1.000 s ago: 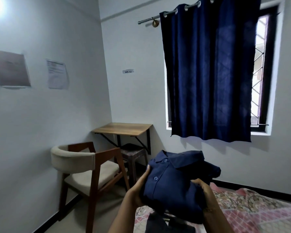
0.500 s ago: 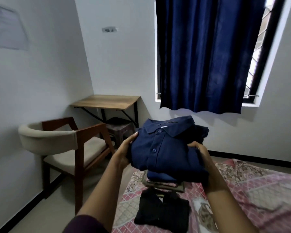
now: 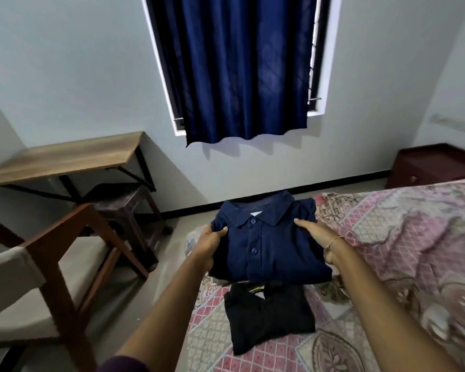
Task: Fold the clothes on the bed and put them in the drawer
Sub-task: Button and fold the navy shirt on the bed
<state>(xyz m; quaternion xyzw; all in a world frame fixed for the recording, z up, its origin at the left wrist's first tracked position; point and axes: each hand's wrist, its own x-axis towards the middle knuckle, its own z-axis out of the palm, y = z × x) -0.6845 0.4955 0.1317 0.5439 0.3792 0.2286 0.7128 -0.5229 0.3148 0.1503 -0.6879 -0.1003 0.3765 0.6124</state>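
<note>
Nearest to you, a folded black garment [image 3: 269, 319] lies flat on the bed [image 3: 403, 253], whose cover is a pink and cream print of lattice and flowers, soft and slightly rumpled. Just beyond it you hold a folded navy polo shirt [image 3: 266, 242] at the bed's corner, collar away from you and buttons facing up. Your left hand [image 3: 208, 244] grips its left edge, thumb curled on top. Your right hand [image 3: 316, 233] lies along the right side with fingers straight over the cloth; its underside is hidden. The knit looks thick and limp, so support it from beneath on both sides and keep it level, or the fold will likely sag open. To your left stands a wooden chair [image 3: 51, 261] with a pale padded seat. Farther off, at the right wall, a dark red drawer unit [image 3: 430, 167] waits, probably the destination.
</note>
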